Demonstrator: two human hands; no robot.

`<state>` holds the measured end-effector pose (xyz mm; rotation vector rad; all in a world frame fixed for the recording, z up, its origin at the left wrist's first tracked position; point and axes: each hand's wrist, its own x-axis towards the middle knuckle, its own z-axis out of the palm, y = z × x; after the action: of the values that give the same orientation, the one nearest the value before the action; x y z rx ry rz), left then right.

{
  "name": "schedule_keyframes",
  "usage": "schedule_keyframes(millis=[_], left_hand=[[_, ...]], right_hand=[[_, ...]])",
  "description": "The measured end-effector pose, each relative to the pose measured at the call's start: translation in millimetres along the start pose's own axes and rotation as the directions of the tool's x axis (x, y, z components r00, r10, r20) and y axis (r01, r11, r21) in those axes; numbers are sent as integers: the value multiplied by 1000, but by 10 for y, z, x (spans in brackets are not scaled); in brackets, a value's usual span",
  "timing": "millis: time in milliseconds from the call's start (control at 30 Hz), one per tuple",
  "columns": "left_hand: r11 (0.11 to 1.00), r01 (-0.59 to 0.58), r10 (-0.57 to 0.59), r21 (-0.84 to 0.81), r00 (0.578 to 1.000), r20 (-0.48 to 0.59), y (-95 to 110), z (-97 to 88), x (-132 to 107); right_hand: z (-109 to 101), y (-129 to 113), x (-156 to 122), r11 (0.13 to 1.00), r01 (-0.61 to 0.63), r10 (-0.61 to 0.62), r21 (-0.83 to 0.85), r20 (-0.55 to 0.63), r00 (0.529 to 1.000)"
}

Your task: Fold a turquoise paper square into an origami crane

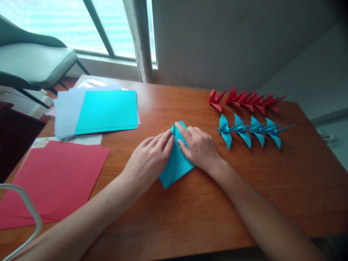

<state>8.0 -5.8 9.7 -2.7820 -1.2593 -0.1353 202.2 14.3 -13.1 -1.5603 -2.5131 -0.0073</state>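
Observation:
A folded sheet of blue origami paper [176, 165] lies on the table in front of me, one corner pointing toward me. On its upper left edge, the fingers of my left hand [152, 154] are pressed together, gripping the paper and hiding part of that side. My right hand [199, 146] rests on the upper right part. Its index finger is stretched toward the top fold, close to the left fingertips, and the thumb lies apart on the paper's face. The other right fingers are bent.
To the right stand a row of red paper cranes [255, 100] and a row of blue paper cranes [250, 131]. Blue sheets [108, 110] top a pile at the left, with red sheets [54, 177] nearer me. A white cable [29, 204] curves at lower left.

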Motion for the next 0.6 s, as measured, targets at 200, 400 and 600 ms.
schedule_keyframes(millis=[200, 400, 600], left_hand=[[995, -95, 96, 32, 994, -44, 15, 2, -15], [991, -129, 130, 35, 991, -22, 20, 11, -13], [996, -89, 89, -26, 996, -10, -25, 84, -131]], right_hand=[[22, 12, -2, 1000, 8, -8, 18, -16, 1000], [23, 34, 0, 999, 24, -23, 28, -17, 1000], [21, 102, 26, 993, 120, -119, 24, -9, 993]])
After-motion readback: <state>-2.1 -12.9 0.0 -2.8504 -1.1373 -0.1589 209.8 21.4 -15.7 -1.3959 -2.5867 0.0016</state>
